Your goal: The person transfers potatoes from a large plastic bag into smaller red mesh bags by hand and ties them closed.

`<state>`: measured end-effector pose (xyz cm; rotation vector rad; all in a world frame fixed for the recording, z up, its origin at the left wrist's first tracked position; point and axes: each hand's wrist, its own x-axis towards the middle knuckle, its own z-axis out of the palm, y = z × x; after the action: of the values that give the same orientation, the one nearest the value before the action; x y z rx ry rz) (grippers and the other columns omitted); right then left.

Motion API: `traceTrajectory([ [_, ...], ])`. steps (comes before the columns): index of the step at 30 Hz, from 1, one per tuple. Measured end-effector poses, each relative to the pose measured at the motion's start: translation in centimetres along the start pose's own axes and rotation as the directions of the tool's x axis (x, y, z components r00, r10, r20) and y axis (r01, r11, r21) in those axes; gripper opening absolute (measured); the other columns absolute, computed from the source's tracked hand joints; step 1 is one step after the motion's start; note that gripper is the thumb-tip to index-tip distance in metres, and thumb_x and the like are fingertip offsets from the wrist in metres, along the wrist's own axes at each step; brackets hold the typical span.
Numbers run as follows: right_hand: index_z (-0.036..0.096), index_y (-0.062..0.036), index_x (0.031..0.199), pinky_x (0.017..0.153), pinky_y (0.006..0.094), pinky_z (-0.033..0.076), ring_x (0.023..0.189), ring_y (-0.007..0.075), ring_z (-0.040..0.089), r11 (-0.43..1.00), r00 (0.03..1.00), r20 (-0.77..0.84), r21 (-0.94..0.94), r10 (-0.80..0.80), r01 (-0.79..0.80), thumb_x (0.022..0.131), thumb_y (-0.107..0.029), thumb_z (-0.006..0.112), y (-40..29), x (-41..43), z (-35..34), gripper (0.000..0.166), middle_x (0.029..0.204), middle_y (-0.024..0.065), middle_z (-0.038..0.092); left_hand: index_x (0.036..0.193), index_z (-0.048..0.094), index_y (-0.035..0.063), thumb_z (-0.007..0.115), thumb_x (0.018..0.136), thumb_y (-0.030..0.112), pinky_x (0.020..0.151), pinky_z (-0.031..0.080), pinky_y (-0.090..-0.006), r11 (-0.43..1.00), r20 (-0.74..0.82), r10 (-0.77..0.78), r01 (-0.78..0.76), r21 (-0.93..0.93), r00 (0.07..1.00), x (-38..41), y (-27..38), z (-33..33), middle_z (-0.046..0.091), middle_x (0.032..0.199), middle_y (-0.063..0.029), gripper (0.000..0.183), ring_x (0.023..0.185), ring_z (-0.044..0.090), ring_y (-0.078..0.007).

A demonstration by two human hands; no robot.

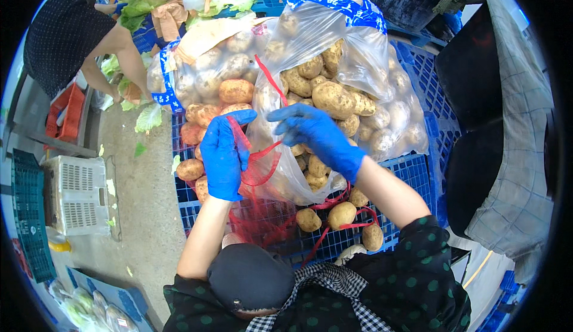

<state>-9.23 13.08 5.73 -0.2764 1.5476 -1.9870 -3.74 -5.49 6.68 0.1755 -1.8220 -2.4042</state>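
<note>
My left hand [223,155], in a blue glove, grips the gathered edge of a red mesh bag [262,175]. Its mesh hangs down over the blue pallet. To the right, my blue-gloved right hand [320,137] hovers over an opened clear plastic bag [273,142] of potatoes. A red strip [271,79] meets the right hand's fingers; whether they pinch it is hidden. Unbagged potatoes [333,99] show in the bag's mouth. Close to my left hand, reddish-lit potatoes [190,170] lie on the pallet, some seemingly under red mesh.
A blue plastic pallet [405,175] carries the bags. Loose potatoes [342,215] lie near my body. Another filled plastic bag [215,70] stands behind. At left, a co-worker [71,36] bends beside lettuce leaves [147,117]. A white crate [83,195] sits on the concrete floor [134,189].
</note>
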Motion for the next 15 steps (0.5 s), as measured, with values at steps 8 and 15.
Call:
traceTrajectory([
  [8,0.050,-0.0016,0.095,0.062,0.0274,0.051,0.073,0.0127,0.058,0.980,1.000,0.021,0.197,-0.001,-0.003,0.080,-0.012,0.059,3.7,0.2,7.1,0.020,0.085,0.0050,0.055,0.094,0.058,0.0028,0.047,0.090,0.022,0.059,0.036,-0.0187,0.979,-0.096,0.110,-0.125,-0.164,0.989,1.0,-3.1,0.1,0.060,0.090,-0.0024,0.023,0.068,0.043,-0.0037],
  [15,0.052,-0.0049,0.093,0.058,0.0225,0.046,0.063,0.0086,0.055,0.985,0.997,-0.034,0.156,-0.073,0.078,0.080,-0.012,0.060,2.8,0.4,6.0,0.017,0.078,0.0037,0.057,0.090,0.058,0.0020,0.052,0.085,0.011,0.070,0.038,-0.0209,0.980,0.001,0.197,-0.197,-0.031,0.980,0.6,-2.5,0.1,0.055,0.082,-0.0014,0.011,0.073,0.046,-0.0081],
])
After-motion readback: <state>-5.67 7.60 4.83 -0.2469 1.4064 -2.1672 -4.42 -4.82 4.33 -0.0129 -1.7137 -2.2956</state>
